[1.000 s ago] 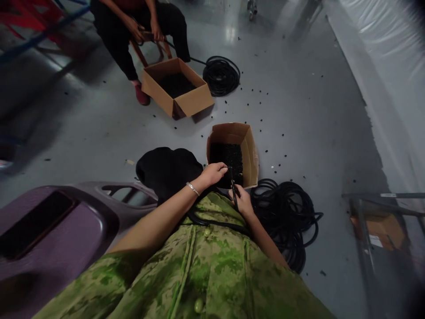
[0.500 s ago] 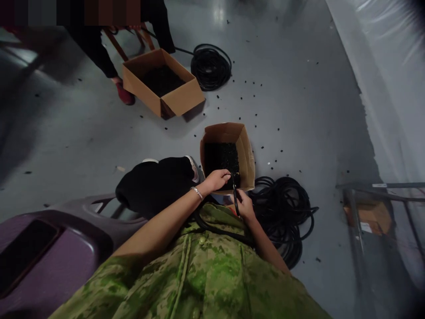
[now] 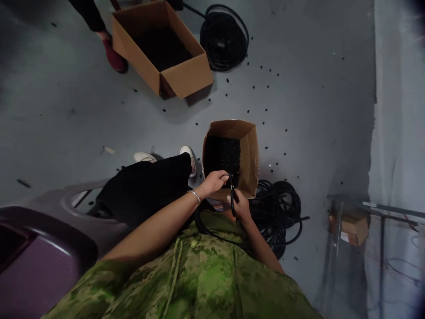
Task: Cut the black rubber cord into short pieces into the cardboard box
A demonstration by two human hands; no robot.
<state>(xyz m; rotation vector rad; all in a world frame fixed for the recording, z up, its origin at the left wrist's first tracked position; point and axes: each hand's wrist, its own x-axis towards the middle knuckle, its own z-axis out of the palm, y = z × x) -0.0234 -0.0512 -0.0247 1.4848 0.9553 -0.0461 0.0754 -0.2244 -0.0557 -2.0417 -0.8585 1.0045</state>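
Note:
Over the near edge of an open cardboard box (image 3: 249,155), my left hand (image 3: 215,181) pinches the end of a black hose (image 3: 203,228). The hose curves back under my wrist and over my lap. My right hand (image 3: 242,206) is closed around black-handled scissors (image 3: 233,204). Their blades point up towards the fingertips of my left hand, close to the hose end; whether they touch it is too small to tell. Small black pieces (image 3: 230,153) cover the bottom of the box.
Coiled black hose (image 3: 279,208) lies right of the box. Farther off stand a larger cardboard box (image 3: 189,75) holding dark pieces, another hose coil (image 3: 224,40) and a person's red shoe (image 3: 114,57). Black bits dot the floor. A purple-grey chair (image 3: 49,266) is at left.
The view has tilted and shifted, so the far box and coil sit higher in the picture. Both hands keep their holds near the box's edge, with little movement between them.

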